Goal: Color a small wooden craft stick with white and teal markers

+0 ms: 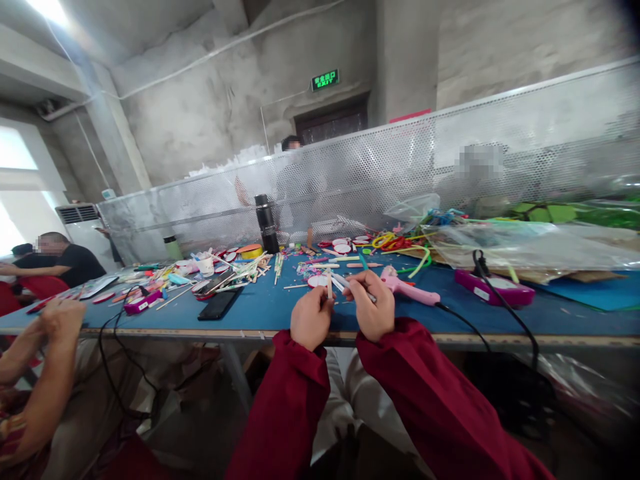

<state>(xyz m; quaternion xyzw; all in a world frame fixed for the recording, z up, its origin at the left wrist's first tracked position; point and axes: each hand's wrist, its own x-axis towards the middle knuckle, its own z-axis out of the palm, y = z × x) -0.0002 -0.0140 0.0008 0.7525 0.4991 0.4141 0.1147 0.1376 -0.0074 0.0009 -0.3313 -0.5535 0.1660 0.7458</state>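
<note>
My left hand (311, 319) is closed, pinching a short, pale, flat wooden stick (329, 284) upright between thumb and fingers. Just to its right, my right hand (374, 308) is closed around a slim grey-white pen-like tool (342, 281), whose pale end points at the stick. Whether the two touch, I cannot tell. Both hands are above the front edge of the blue table (273, 312). Beside my right hand lies a pink glue gun (414, 292) with a black cord.
A purple box (494, 289) with a cable sits at the right. To the left are a black phone (220, 304), a pile of sticks (253, 267) and a black flask (267, 225). A perforated metal divider (210, 208) runs behind. Another person's hands (63, 319) are at far left.
</note>
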